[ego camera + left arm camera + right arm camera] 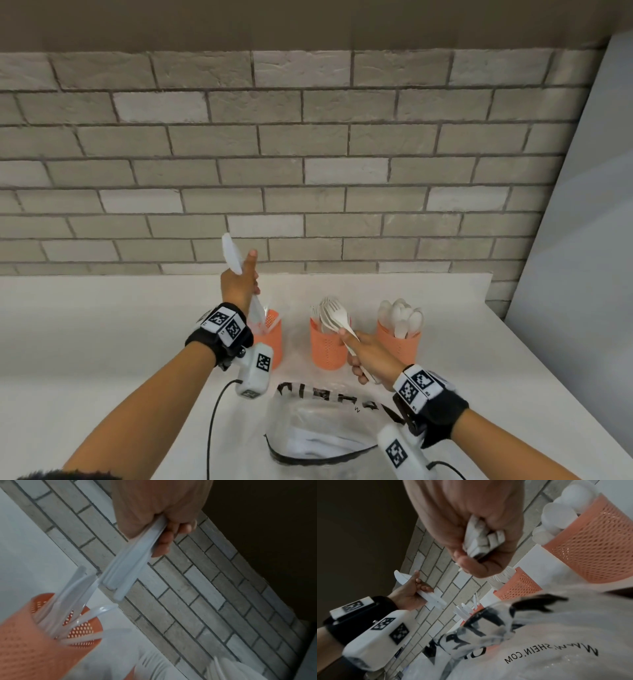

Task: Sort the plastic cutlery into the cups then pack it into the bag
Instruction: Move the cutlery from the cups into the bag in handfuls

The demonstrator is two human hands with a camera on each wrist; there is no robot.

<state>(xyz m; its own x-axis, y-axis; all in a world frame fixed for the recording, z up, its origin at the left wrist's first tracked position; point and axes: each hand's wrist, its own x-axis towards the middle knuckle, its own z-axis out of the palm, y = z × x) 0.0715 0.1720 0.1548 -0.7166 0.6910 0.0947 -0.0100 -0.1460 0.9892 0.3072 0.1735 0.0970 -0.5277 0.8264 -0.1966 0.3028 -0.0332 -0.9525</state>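
Head view: three orange cups [328, 348]; left hand [238, 287] grips knives [231, 254], right hand [370, 356] grips forks [337, 317].

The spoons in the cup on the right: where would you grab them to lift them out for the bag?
Grab the spoons by their bowls, coming straight down from above. They stand handle-down in the right orange cup, so only the bowls stick out over its rim. Probably pinch the cluster together; the handles are hidden inside.
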